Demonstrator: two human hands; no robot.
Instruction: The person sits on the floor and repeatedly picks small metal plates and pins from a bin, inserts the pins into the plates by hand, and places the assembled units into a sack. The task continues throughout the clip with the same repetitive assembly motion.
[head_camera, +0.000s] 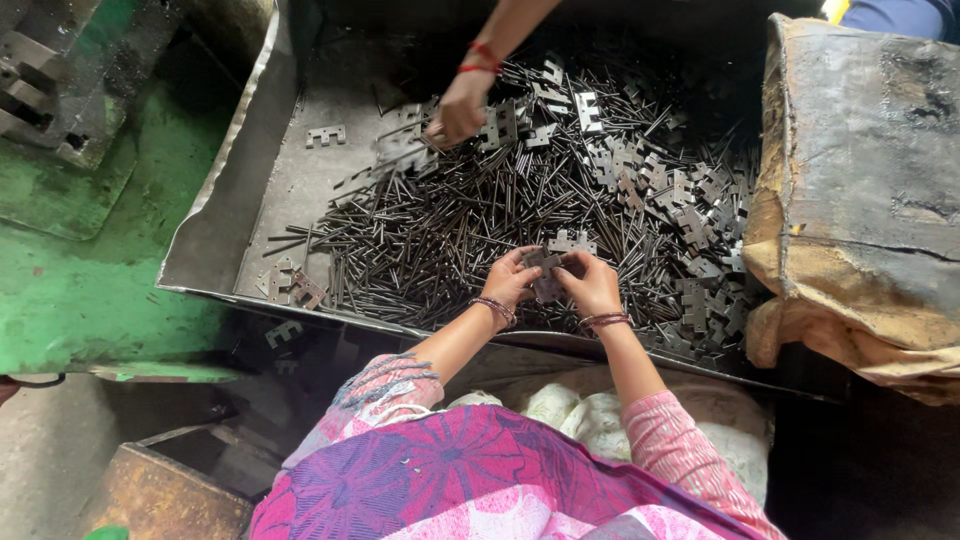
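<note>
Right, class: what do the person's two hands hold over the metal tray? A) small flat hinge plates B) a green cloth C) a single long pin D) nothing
A: the left hand and right hand meet on small hinge plates above the tray's pile of pins.

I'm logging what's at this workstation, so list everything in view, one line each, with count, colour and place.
metal tray: one, grey, centre, holds the parts
pins: a heap too many to count, dark grey, across the tray
hinge leaves: many, silvery grey, mostly right side of the tray, a few at its left
hinge piece: one or more, grey, held between both hands
sack: one, worn brown, right of the tray
green surface: one, stained, left
white cloth: one, below the tray
another person's hand: one, red bangles on the wrist, reaching into the tray from the top
left hand: on the hinge piece
right hand: on the hinge piece
</note>
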